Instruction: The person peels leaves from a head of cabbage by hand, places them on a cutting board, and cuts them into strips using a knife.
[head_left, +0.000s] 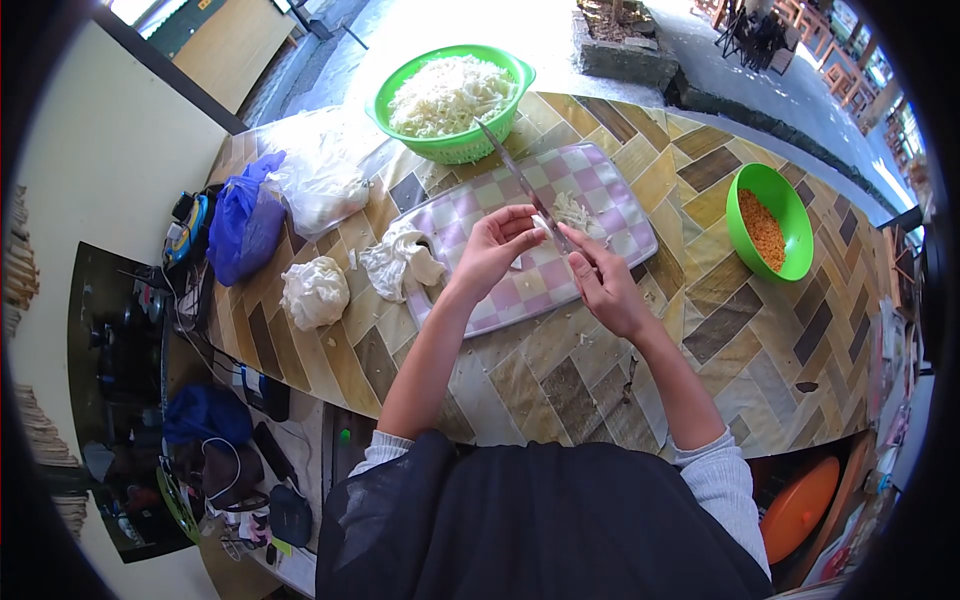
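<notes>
My right hand point(606, 283) grips a knife point(515, 170) by its handle end, the blade slanting up and left over the board. My left hand point(496, 250) is closed in a pinch beside the blade, on a small white piece point(541, 226) partly hidden by the fingers. Under both hands lies a pink-and-white checked cutting board point(480, 222). A small heap of pale shreds point(574, 212) rests on it, just beyond my right hand. At the board's left edge sit folded white leaf-like pieces point(399, 262), and farther left a rounded, crumpled white lump point(315, 292).
A green basket point(450, 150) heaped with pale shreds stands at the table's far edge. On the right is a green bowl point(800, 240) of orange crumbs. A white plastic bag point(320, 185) and a blue bag point(245, 225) lie at left on the patterned table point(720, 370).
</notes>
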